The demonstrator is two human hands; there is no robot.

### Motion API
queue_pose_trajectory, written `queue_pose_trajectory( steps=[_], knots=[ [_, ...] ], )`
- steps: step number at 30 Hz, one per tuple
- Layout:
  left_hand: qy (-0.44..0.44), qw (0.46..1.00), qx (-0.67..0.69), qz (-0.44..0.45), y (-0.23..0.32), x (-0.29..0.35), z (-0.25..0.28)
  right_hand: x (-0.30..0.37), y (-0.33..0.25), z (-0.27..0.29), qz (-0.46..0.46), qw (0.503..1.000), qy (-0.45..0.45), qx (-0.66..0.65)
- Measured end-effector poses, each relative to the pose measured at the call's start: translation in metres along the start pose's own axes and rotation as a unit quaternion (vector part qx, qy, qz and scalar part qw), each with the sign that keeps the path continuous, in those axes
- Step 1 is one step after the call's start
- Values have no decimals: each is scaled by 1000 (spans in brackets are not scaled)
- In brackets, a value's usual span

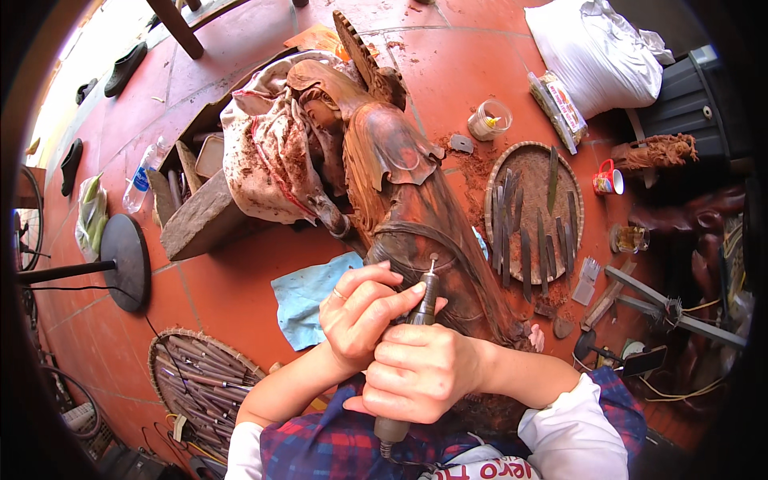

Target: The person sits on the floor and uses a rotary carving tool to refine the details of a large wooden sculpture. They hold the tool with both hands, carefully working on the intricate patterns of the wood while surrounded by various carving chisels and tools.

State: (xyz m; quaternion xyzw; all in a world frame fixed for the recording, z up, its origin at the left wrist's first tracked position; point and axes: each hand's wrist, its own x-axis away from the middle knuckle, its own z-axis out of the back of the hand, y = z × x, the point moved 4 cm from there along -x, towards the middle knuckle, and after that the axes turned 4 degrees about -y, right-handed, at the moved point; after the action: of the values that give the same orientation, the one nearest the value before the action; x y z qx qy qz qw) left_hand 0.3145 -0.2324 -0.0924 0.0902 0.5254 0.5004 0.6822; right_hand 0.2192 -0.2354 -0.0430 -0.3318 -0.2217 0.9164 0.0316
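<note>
My right hand (420,372) is wrapped around a rotary carving tool (416,320), hiding most of its body. My left hand (360,312) curls over its neck, steadying it. Its tip touches the wooden statue (400,184) just beyond, lying across the tiled floor (232,296) between two tool baskets.

One head-worn fisheye looks steeply down, close over the workshop floor (232,296).

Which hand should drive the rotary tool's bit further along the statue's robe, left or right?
Probably right: the right hand wraps the rotary tool body, bit at the wooden statue. The left hand only braces near the tip.
</note>
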Motion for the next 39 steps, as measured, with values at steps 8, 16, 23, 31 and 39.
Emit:
queue_pose_trajectory(
  steps=[8, 16, 23, 31, 39],
  knots=[
    [-7, 999, 7, 40, -17, -10, -5, -12, 22, -5, -13, 1000, 2, 8],
    [11, 997, 34, 62, -24, -9, -7, -14, 29, -10, -18, 999, -8, 28],
    [29, 998, 34, 53, -19, -6, -16, -5, 24, -5, -45, 998, -22, 24],
    [8, 998, 45, 44, -10, -2, -26, 7, 17, 0, -59, 998, -27, 26],
    [51, 994, 66, 74, -26, -5, -17, -7, 30, -10, -24, 999, -29, 23]
  ],
)
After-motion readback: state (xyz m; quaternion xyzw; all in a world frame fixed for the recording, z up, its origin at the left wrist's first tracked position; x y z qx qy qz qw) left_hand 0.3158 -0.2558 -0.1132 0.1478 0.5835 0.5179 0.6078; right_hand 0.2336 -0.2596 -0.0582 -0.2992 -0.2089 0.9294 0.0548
